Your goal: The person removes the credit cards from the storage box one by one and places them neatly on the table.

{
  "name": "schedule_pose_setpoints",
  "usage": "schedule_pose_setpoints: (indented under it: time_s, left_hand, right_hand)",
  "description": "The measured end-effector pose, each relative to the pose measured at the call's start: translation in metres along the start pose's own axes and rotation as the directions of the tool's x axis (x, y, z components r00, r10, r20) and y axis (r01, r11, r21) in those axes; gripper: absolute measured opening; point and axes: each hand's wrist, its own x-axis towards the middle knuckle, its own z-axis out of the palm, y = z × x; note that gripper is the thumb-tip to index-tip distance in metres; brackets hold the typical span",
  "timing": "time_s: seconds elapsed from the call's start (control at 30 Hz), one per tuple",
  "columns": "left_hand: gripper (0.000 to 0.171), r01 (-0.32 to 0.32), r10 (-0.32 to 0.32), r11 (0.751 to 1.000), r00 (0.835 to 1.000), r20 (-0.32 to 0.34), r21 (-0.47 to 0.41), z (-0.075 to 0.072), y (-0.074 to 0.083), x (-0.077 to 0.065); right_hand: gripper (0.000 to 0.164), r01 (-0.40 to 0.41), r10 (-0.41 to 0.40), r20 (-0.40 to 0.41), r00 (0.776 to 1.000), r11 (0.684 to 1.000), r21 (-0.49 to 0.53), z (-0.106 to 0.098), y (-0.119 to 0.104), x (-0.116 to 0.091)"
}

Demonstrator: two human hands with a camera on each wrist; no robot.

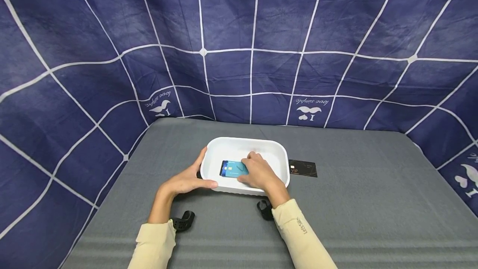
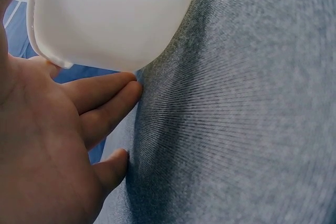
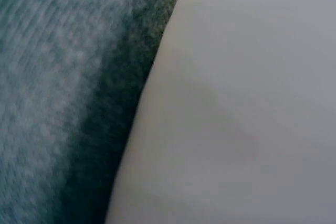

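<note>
Far left, cream sleeve [image 1: 154, 242], black bracket [image 1: 184, 221] at the wrist. Next, left hand [image 1: 186, 180]: I have it spread wide round the near-left corner of a white box [image 1: 228, 149], thumb along the near rim, fingers against the end wall. On the left wrist view I make out long, fairly straight fingers low by the box's underside; a touch, not a fist.

Between the hands, on the box floor: a dark blue card [image 1: 223, 168], mostly covered, its edge showing on the side toward the left hand. A light blue card [image 1: 233, 170] overlaps it, right under the right hand's fingers.

Right hand [image 1: 258, 172] reaches into the box over the near wall. I read thumb and forefinger at opposite long edges of the light blue card, pinching it. Right wrist view gives me only white wall and grey cloth [image 3: 47, 87].

Just beyond the right hand, outside the box: a black card [image 1: 304, 168] marked VIP, flat on the cloth.
</note>
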Motion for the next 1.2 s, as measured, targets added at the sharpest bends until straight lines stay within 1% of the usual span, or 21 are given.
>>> schedule_pose_setpoints:
  time_s: [0.2,0.4,0.63,0.73,0.97,1.2]
  left_hand:
    - [0.124,0.001,-0.001,1.0,1.0,-0.001,-0.019,0.0003,0.0,0.0]
    - [0.124,-0.019,0.019,1.0,1.0,0.001,-0.013,-0.0003,-0.0004,0.0]
    - [0.123,-0.031,0.031,0.999,1.0,-0.002,-0.012,-0.0003,-0.0001,-0.0006]
    - [0.124,-0.036,0.036,0.999,0.999,0.0,-0.013,-0.0004,-0.0009,-0.0003]
    - [0.124,-0.039,0.039,0.999,0.999,0.0,-0.016,-0.0005,-0.0025,0.0002]
    - [0.125,-0.02,0.02,0.999,1.0,-0.005,-0.025,0.0003,-0.0019,0.0005]
  right_hand:
    - [0.047,0.017,-0.017,-0.022,1.0,1.0,-0.005,0.0009,0.0011,0.0005]
    - [0.051,0.008,-0.008,-0.035,0.999,1.0,0.022,0.0005,-0.0004,-0.0001]
    - [0.058,0.032,-0.026,-0.104,0.994,0.998,0.053,0.0007,-0.0013,0.0001]
    - [0.059,0.037,-0.029,-0.12,0.992,0.997,0.064,0.001,-0.0016,0.0003]
    - [0.059,0.039,-0.032,-0.115,0.993,0.997,0.061,0.001,-0.0019,0.0003]
    - [0.058,0.032,-0.025,-0.117,0.993,0.997,0.063,0.0018,-0.001,0.0]
